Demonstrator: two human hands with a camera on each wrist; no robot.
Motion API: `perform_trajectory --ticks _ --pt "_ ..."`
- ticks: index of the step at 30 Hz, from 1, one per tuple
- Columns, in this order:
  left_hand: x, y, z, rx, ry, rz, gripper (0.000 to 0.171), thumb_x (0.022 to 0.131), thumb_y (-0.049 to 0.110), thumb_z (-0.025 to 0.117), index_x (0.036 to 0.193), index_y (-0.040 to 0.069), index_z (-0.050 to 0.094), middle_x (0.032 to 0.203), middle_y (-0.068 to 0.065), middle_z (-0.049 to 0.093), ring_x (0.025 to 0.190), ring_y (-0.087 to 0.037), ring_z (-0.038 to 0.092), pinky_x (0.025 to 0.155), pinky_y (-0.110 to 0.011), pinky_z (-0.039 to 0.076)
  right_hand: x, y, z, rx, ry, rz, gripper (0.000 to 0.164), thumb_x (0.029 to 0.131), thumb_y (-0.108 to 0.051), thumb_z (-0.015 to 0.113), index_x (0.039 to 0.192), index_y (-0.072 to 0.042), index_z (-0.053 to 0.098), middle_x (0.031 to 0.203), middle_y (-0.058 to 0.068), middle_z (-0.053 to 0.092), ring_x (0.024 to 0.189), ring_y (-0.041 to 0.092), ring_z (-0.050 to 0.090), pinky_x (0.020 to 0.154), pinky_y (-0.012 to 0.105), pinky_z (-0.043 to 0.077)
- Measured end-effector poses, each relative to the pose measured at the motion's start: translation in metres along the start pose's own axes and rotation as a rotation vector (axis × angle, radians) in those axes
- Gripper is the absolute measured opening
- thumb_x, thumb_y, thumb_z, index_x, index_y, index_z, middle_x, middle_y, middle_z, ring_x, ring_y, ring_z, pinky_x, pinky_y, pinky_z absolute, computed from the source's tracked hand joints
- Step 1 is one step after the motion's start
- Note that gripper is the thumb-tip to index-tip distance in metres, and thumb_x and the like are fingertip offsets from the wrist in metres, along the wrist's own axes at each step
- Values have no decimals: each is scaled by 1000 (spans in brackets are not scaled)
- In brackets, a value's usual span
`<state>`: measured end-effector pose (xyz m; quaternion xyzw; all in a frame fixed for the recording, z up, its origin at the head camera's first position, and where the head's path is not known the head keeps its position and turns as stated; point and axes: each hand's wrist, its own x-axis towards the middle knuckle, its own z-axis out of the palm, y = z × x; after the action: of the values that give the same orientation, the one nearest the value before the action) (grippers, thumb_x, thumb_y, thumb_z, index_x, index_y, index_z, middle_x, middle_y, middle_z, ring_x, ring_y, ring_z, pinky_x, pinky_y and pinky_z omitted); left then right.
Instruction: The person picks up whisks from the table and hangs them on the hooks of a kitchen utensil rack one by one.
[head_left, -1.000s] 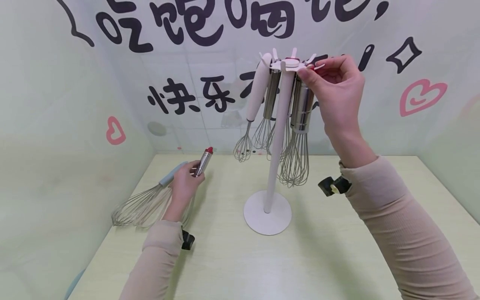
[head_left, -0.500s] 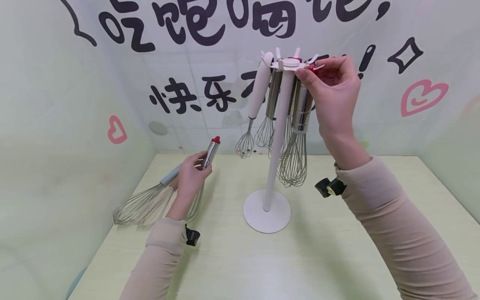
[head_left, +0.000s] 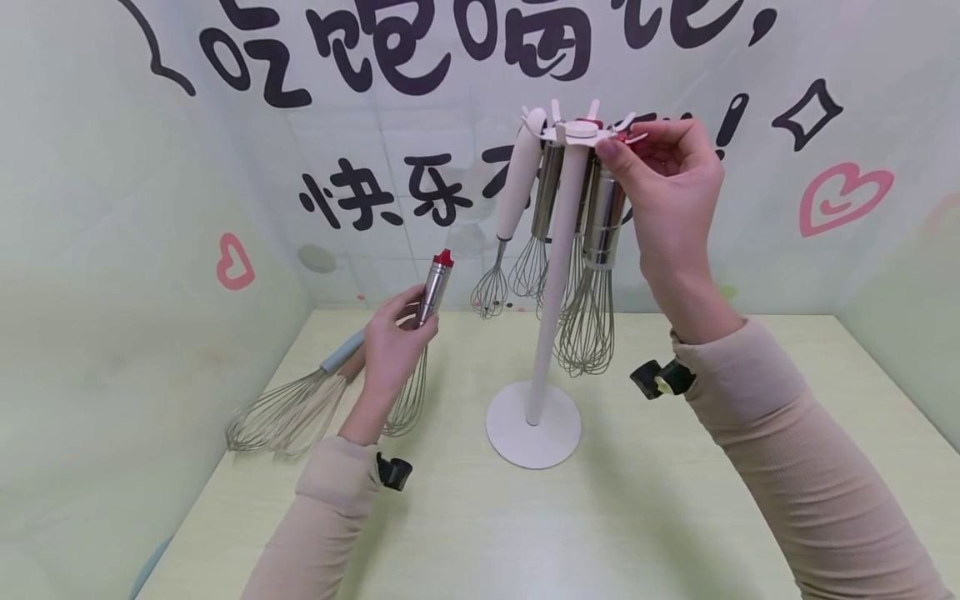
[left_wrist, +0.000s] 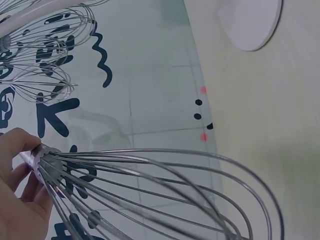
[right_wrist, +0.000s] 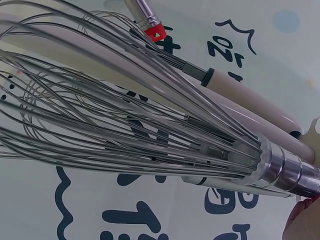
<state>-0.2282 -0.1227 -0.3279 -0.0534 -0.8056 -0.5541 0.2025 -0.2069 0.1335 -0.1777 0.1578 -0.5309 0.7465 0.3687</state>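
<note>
Left of centre, the left hand (head_left: 392, 340) grips the whisk (head_left: 408, 404) by its probably slippery handle (head_left: 435, 287), the best hold; upper right, the right hand (head_left: 677, 192) pinches the stand (head_left: 555, 275).

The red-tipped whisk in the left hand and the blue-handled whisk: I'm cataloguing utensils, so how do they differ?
The red-tipped whisk has a shiny metal handle; the blue-handled whisk has a pale blue one. The left hand holds the red-tipped whisk handle end up; the blue-handled whisk lies on the table. Both have looped wire heads.
</note>
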Motion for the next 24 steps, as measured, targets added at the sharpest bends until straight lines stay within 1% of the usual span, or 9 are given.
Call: perform_trajectory --ticks 3,9,13,19,24 --pt "-1 9 1 -65 13 9 48 82 -2 66 129 1 57 126 -17 58 110 -28 62 93 -27 55 1 0 -1 -10 -3 19 24 74 2 78 81 -12 61 80 1 63 70 12 56 61 17 50" --pt "-3 26 4 -138 36 42 47 82 -1 67 128 1 58 125 -16 59 109 -24 62 92 -18 53 3 0 -3 -48 -19 27 24 73 0 78 81 -13 60 80 0 64 70 12 55 61 17 47" --pt "-4 38 5 -178 44 66 47 82 -1 67 128 2 58 124 -15 59 108 -23 62 92 -17 53 4 0 -3 -66 -23 17 24 73 0 79 80 -14 60 79 0 64 69 12 55 60 18 46" --pt "-4 49 5 -212 51 102 47 82 -1 68 128 2 58 123 -14 58 107 -23 62 92 -15 52 3 -2 2 -67 -21 31 27 71 0 80 78 -13 58 79 0 63 68 12 54 59 17 47" --pt "-3 58 7 -248 52 122 48 82 -2 68 128 2 58 124 -15 58 108 -23 62 93 -16 52 1 -2 4 -120 -31 -1 29 72 -2 80 78 -16 56 79 -1 62 68 12 53 61 18 47"
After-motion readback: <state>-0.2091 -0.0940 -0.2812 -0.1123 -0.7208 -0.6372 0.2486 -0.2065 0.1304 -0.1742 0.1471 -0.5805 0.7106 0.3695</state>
